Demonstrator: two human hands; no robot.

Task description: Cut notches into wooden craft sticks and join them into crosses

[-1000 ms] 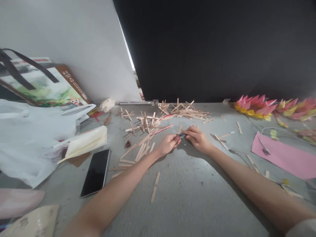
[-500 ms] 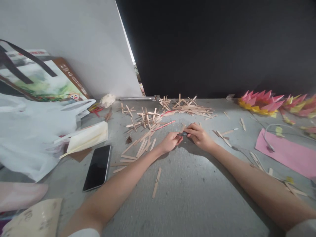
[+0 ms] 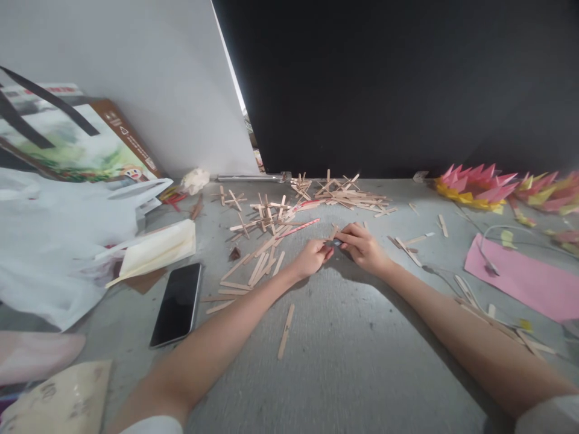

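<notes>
Small dark obj. was pinched by fingertips of L hand & R hand; wooden sticks were strewn beyond, far side; phone laid at left.

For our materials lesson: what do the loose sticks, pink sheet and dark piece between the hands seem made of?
Loose sticks: probably bare wood, matte, pale tan.
Pink sheet: likely paper or card, dull, thin and flat.
Dark piece: too small to tell.

On the counter, sticks spread across the middle; a phone lies left, with a plastic bag further left. At right, a cable partly overlies a sheet, before folded paper.
</notes>
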